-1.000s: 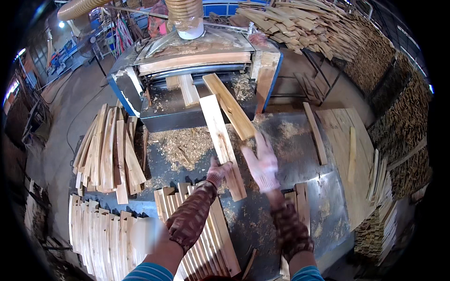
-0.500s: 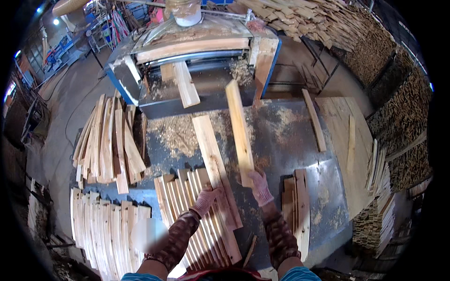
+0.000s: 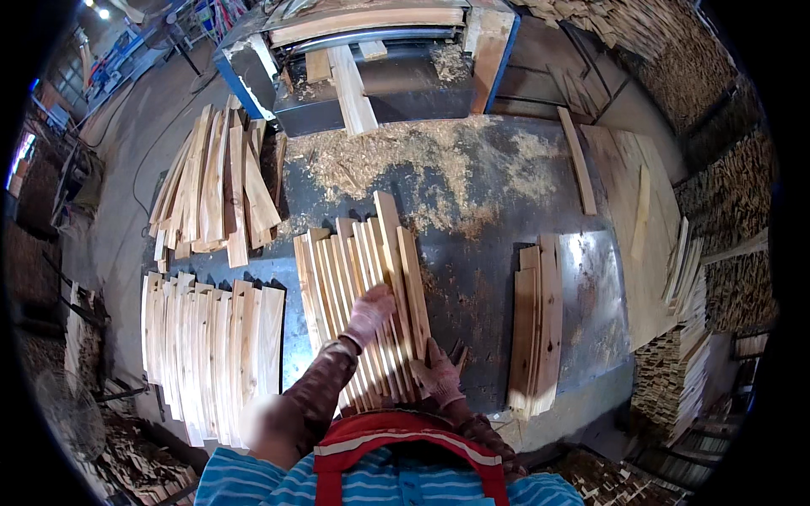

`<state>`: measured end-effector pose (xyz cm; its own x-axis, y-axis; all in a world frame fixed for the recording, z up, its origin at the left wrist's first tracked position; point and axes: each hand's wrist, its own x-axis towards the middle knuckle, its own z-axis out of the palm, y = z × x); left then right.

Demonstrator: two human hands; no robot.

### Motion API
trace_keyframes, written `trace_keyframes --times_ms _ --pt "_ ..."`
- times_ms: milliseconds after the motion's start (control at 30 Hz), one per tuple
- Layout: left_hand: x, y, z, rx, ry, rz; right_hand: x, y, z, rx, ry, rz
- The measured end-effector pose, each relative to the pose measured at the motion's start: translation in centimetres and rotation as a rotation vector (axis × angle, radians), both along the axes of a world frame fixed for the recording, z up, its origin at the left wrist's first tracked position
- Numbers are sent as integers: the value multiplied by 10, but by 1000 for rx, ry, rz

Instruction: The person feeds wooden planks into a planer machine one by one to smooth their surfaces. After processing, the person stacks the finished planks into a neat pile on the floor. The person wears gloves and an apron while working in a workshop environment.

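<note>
A row of narrow wooden boards (image 3: pixel 337 287) lies side by side in front of me, several of them standing on edge. My left hand (image 3: pixel 372 312), in a pale knitted glove, is closed on a longer wooden board (image 3: pixel 388 228) near the row's right side; its far end juts past the others. The outermost board (image 3: pixel 412 278) rests against it on the right. Low on that side, my gloved right hand (image 3: pixel 440 376) touches the row's near right edge with its fingers stretched out. Small wood offcuts (image 3: pixel 460 354) lie just beyond its fingers.
A planer-like machine (image 3: pixel 363 34) stands ahead, boards (image 3: pixel 351 88) protruding from its opening. Shavings (image 3: pixel 405 160) cover the metal table (image 3: pixel 472 295). Board piles lie at the far left (image 3: pixel 215 181) and near left (image 3: pixel 211 337); a smaller stack (image 3: pixel 540 325) sits right.
The view has tipped down toward me. Both boards that I held above the table are now down at the row's right side, and my right hand has come nearer. Another board end shows in the machine.
</note>
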<state>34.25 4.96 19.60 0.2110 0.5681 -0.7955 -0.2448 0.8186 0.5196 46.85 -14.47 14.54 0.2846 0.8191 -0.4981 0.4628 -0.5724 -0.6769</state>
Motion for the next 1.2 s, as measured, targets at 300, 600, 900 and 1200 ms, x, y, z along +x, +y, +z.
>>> trace_keyframes --times_ms 300,600,900,1200 --pt "-29 148 35 593 64 -87 39 18 7 255 -558 -102" --pt "42 250 66 507 -46 63 63 65 36 515 -611 -132" --pt "-15 117 10 336 -327 -107 71 75 53 398 1161 -764" --pt "-117 -62 -25 52 -230 -134 61 50 72 449 1120 -594"
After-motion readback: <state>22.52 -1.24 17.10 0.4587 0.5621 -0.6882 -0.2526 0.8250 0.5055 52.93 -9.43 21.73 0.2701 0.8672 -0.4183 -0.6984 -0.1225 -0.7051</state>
